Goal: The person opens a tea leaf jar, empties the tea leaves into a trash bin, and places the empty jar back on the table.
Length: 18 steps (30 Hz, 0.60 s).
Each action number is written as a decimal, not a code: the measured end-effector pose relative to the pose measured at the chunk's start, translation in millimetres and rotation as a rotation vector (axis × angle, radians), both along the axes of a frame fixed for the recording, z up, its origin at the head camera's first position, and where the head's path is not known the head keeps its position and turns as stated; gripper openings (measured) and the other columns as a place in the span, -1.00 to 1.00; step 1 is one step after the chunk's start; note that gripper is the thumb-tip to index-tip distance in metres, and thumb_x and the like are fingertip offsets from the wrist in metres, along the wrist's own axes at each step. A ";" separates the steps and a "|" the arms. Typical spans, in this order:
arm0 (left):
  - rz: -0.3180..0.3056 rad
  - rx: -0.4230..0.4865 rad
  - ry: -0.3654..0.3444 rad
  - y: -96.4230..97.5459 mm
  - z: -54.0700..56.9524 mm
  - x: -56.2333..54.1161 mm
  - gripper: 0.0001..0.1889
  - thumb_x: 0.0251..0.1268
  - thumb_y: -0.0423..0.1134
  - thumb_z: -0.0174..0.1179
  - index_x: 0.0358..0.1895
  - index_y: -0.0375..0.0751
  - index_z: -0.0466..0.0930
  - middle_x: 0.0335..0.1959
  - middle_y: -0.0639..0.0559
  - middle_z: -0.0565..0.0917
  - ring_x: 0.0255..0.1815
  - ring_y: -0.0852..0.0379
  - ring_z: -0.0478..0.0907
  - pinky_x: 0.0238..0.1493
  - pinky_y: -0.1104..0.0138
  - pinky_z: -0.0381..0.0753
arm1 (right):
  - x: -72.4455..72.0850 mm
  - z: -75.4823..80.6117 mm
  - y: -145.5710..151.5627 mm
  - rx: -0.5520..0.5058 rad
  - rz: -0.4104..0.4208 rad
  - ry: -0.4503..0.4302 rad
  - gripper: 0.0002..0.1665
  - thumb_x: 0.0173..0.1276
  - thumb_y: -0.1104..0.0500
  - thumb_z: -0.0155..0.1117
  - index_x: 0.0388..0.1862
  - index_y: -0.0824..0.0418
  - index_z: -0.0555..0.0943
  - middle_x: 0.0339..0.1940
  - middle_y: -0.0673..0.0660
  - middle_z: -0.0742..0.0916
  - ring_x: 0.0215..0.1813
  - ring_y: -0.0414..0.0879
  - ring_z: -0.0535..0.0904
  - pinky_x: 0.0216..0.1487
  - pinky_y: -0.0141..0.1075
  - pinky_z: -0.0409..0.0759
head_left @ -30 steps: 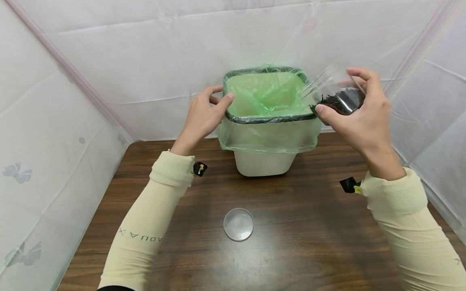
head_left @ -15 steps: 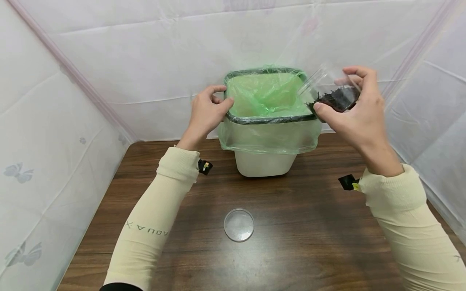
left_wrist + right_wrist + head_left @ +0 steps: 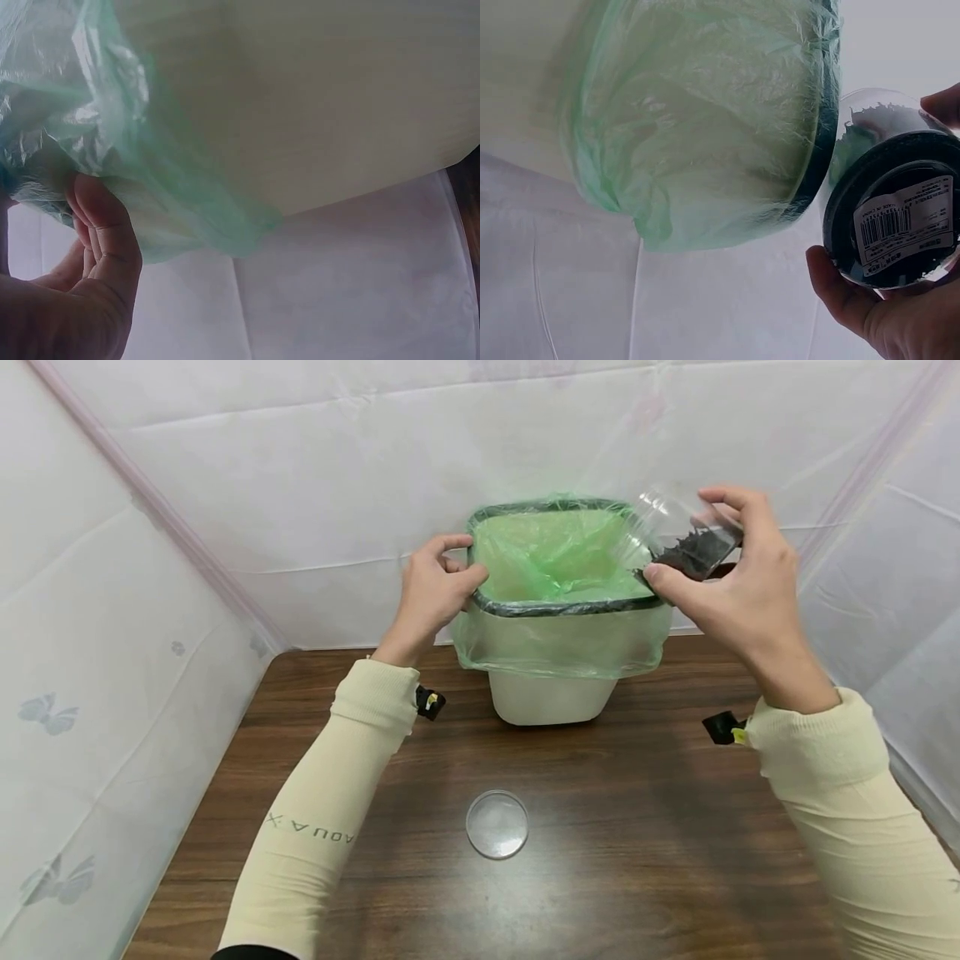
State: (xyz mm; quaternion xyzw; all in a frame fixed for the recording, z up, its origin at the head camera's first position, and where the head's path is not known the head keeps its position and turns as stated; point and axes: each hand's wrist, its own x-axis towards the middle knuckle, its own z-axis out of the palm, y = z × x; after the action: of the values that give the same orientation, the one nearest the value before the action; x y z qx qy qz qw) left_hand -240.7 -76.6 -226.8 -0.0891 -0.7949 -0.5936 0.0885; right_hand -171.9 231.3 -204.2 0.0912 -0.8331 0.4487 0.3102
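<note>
My right hand [image 3: 750, 577] holds a clear plastic jar [image 3: 651, 514] by its sides, tilted with its mouth toward the bin's right rim. Dark, loose strips like dried tea leaves [image 3: 688, 553] lie along the jar's lower side. In the right wrist view, the jar's bottom [image 3: 904, 217] bears a white barcode label. A white trash bin [image 3: 551, 697], lined with a green plastic bag [image 3: 558, 647], stands upright at the back. My left hand [image 3: 431, 589] grips its left rim, thumb and index finger at the edge. The left wrist view shows curled fingers [image 3: 105, 217] against the bag.
A round clear lid [image 3: 497, 824] lies flat on the dark wooden table [image 3: 600, 877], in front of the bin. White patterned sheeting [image 3: 337, 468] hangs behind the table and along both sides.
My right hand has moved slightly up with the tilted jar, and the dark strips have shifted inside it. The left hand has come right onto the bin's rim. The lid has stayed put.
</note>
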 end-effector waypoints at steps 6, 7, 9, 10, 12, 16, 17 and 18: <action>-0.007 0.041 -0.033 1.8 0.4 -1.7 -0.48 0.21 -0.37 0.23 0.29 -0.15 0.52 -0.35 -0.08 0.64 -0.56 0.12 0.50 -0.50 0.32 0.62 | -4.5 2.6 -0.4 0.020 -0.003 -0.007 -0.10 -0.01 0.11 0.62 0.36 -0.05 0.47 0.08 0.02 0.65 -0.11 -0.19 0.53 -0.25 -0.47 0.48; -0.007 0.044 -0.037 2.2 0.5 -1.8 -0.48 0.21 -0.38 0.23 0.29 -0.15 0.52 -0.35 -0.08 0.64 -0.56 0.12 0.50 -0.50 0.32 0.62 | -5.1 3.4 -0.2 0.022 -0.002 -0.011 -0.10 -0.01 0.11 0.63 0.36 -0.04 0.47 0.08 0.02 0.65 -0.11 -0.18 0.53 -0.25 -0.48 0.49; -0.006 0.045 -0.041 2.7 0.8 -2.2 -0.48 0.20 -0.37 0.24 0.29 -0.15 0.52 -0.36 -0.08 0.64 -0.56 0.12 0.51 -0.50 0.32 0.62 | -6.0 4.7 -0.7 0.025 0.000 -0.021 -0.09 -0.01 0.11 0.63 0.37 -0.03 0.46 0.10 0.05 0.65 -0.11 -0.17 0.53 -0.25 -0.49 0.50; -0.005 0.045 -0.042 2.7 0.8 -2.3 -0.48 0.20 -0.37 0.24 0.28 -0.15 0.52 -0.36 -0.08 0.65 -0.56 0.12 0.51 -0.50 0.32 0.62 | -6.2 5.3 -1.0 0.027 0.001 -0.025 -0.09 -0.01 0.11 0.63 0.37 -0.03 0.46 0.12 0.06 0.65 -0.11 -0.17 0.53 -0.25 -0.50 0.51; -0.003 0.039 -0.040 2.5 0.6 -2.4 -0.48 0.20 -0.37 0.24 0.28 -0.14 0.52 -0.35 -0.09 0.66 -0.56 0.12 0.50 -0.51 0.32 0.62 | -6.5 6.1 -1.7 0.031 0.004 -0.038 -0.09 0.01 0.10 0.62 0.38 -0.03 0.44 0.14 0.08 0.65 -0.11 -0.15 0.54 -0.25 -0.50 0.52; -0.002 0.040 -0.043 1.4 -0.2 -1.9 -0.48 0.21 -0.36 0.24 0.29 -0.13 0.52 -0.35 -0.09 0.67 -0.56 0.13 0.49 -0.51 0.32 0.61 | -7.3 6.8 -3.4 0.042 0.000 -0.067 -0.08 0.02 0.07 0.62 0.39 -0.03 0.43 0.16 0.10 0.63 -0.09 -0.12 0.52 -0.23 -0.47 0.50; -0.003 0.041 -0.043 1.0 -0.6 -1.7 -0.48 0.21 -0.36 0.23 0.29 -0.12 0.52 -0.35 -0.09 0.67 -0.56 0.13 0.48 -0.51 0.32 0.60 | -7.7 6.7 -3.7 0.044 -0.001 -0.073 -0.08 0.02 0.06 0.62 0.39 -0.03 0.43 0.17 0.10 0.63 -0.09 -0.11 0.51 -0.23 -0.46 0.49; -0.003 0.044 -0.044 0.8 -0.9 -1.5 -0.48 0.21 -0.36 0.23 0.29 -0.12 0.52 -0.35 -0.09 0.67 -0.56 0.14 0.47 -0.51 0.32 0.60 | -8.1 6.6 -3.9 0.045 -0.003 -0.078 -0.08 0.02 0.06 0.62 0.38 -0.03 0.43 0.16 0.10 0.62 -0.09 -0.11 0.50 -0.24 -0.46 0.48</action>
State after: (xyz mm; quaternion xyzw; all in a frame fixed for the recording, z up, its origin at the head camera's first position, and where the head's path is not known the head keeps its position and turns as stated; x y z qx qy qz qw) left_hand -242.2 -75.9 -227.7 -0.0751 -0.7832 -0.6129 0.0721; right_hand -180.0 227.4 -197.6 0.0793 -0.8545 0.4327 0.2762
